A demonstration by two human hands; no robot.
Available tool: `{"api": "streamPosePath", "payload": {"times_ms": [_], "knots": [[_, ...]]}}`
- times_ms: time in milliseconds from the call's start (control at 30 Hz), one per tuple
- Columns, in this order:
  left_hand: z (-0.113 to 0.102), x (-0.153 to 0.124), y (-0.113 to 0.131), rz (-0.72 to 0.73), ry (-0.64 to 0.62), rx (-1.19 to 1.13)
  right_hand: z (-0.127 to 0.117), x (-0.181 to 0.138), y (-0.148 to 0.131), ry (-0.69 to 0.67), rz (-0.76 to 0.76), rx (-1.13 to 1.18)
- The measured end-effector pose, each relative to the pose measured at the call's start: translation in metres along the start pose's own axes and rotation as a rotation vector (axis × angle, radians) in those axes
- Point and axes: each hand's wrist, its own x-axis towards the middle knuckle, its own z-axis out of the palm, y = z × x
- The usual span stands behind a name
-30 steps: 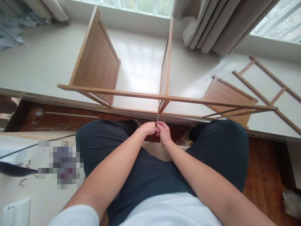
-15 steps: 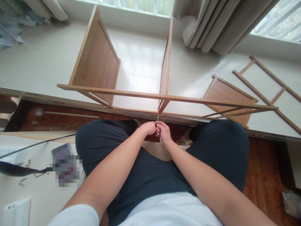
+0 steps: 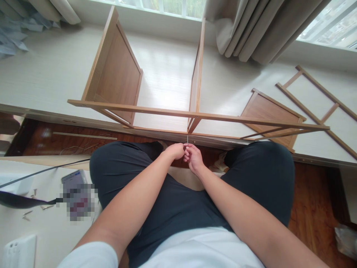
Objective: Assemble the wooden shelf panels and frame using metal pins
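Note:
My left hand point(image 3: 175, 150) and my right hand point(image 3: 193, 158) meet between my knees, both closed in a pinch. A thin metal tool point(image 3: 187, 139) stands up from between their fingers and reaches the lower rail of a wooden furniture frame point(image 3: 195, 115). The frame lies on its side on the pale floor, with an upright side panel point(image 3: 117, 70) at the left and a thin divider point(image 3: 198, 70) in the middle. Which hand carries the tool's handle is hidden by the fingers.
A loose wooden panel point(image 3: 272, 113) and a ladder-like frame point(image 3: 318, 102) lie on the floor at the right. Small screws point(image 3: 28, 214), a phone point(image 3: 73, 177) and a black cable point(image 3: 33, 173) lie at the left. Curtains point(image 3: 259, 26) hang at the back.
The fingers of both hands have shifted very slightly around the tool. Nothing else has moved.

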Motion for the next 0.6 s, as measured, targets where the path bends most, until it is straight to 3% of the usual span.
{"api": "streamPosePath", "payload": {"times_ms": [600], "knots": [[-0.004,-0.0027,0.0027,0.107,-0.024,-0.06,-0.0024,0.0042,0.0049,0.078,-0.103,-0.076]]}}
